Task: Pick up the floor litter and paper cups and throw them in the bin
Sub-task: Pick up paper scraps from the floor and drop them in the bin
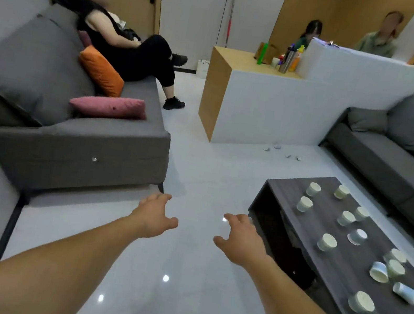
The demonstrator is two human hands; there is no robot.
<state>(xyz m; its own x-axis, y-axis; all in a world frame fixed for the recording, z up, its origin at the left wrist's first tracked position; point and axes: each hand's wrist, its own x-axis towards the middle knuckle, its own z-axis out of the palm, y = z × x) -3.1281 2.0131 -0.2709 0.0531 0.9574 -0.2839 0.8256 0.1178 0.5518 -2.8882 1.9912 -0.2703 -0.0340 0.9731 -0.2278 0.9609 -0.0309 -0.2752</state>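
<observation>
head view: left hand (pixel 155 215) and right hand (pixel 240 241) empty, fingers loosely spread. cups (pixel 327 242) on table (pixel 326 225) at right, litter (pixel 281 151) on floor (pixel 200 155) by counter (pixel 264 106). nest cups to carry more; bin not in view.

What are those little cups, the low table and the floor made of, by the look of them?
Cups: probably thin paper, pale and matt; several lie tipped over, which suggests they are light.
Table: looks like dark wood-grain laminate or veneer, with streaked grain and a slight sheen.
Floor: glossy pale tile or stone; it mirrors the ceiling lights.
</observation>
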